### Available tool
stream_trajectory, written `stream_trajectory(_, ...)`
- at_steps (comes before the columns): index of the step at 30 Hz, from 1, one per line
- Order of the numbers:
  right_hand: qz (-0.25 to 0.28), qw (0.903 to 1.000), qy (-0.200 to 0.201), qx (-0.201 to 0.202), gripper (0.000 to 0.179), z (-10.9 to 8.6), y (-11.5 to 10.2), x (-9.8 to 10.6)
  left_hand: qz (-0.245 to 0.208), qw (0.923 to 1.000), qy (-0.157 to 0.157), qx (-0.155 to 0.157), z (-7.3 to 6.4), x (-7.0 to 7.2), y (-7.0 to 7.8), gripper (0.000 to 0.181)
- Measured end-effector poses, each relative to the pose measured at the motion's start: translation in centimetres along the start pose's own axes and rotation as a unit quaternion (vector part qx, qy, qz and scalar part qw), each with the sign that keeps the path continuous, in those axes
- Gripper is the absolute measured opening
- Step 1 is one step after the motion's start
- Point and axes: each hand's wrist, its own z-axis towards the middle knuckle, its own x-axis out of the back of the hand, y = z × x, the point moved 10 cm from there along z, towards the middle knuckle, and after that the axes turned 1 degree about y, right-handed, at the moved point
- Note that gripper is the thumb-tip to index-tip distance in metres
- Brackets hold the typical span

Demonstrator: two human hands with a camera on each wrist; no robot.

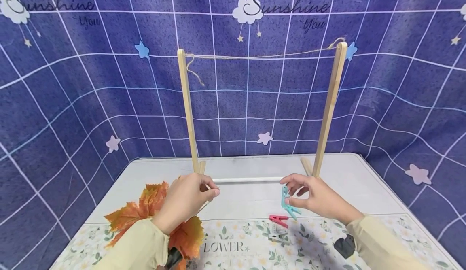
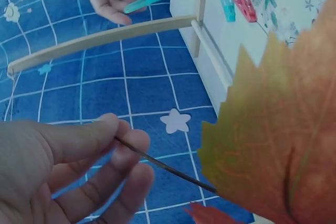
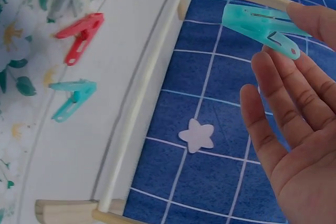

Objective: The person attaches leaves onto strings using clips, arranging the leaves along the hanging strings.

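Observation:
My left hand [image 1: 189,195] pinches the thin brown stem [image 2: 165,166] of an orange and yellow maple leaf [image 2: 262,135] between thumb and forefinger. In the head view, orange leaves [image 1: 153,201] spread behind and below that hand, partly hidden by the sleeve. A teal clothespin [image 3: 257,24] is held by its handle end between the thumb and fingers of my right hand [image 1: 313,193], above the table. Another teal clothespin [image 3: 73,98] lies on the table beside a red clothespin [image 3: 81,35]. A whitish clothespin [image 1: 279,238] lies nearer me.
Two upright wooden posts [image 1: 189,112] [image 1: 330,108] stand on the white table [image 1: 240,201]. Twine [image 1: 247,57] runs between their tops, with a loose end at the left. A white rod [image 1: 247,180] joins them low down. Behind hangs a blue gridded curtain [image 1: 255,100].

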Motion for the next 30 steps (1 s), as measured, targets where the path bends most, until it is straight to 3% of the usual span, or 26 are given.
stream_trajectory(5, -0.023, 0.9997, 0.006, 0.008, 0.030, 0.7, -1.0, 1.2, -0.036, 0.9994, 0.002, 0.001, 1.1, 0.0, 0.7, 0.009)
stream_trajectory(11, -0.035, 0.9990, 0.022, 0.017, 0.034, 2.0, -2.6, 2.9, -0.097, 0.9947, 0.032, 0.001, 2.5, 0.9, 0.8, 0.006)
stream_trajectory(20, -0.070, 0.9966, 0.036, 0.023, 0.031, 5.6, -5.7, 5.9, -0.171, 0.9804, 0.098, 0.004, 4.9, 2.7, 1.0, 0.009)
stream_trajectory(30, -0.096, 0.9944, 0.037, 0.026, 0.034, 9.2, -9.6, 7.8, -0.219, 0.9668, 0.130, 0.006, 7.6, 4.2, 1.3, 0.012)
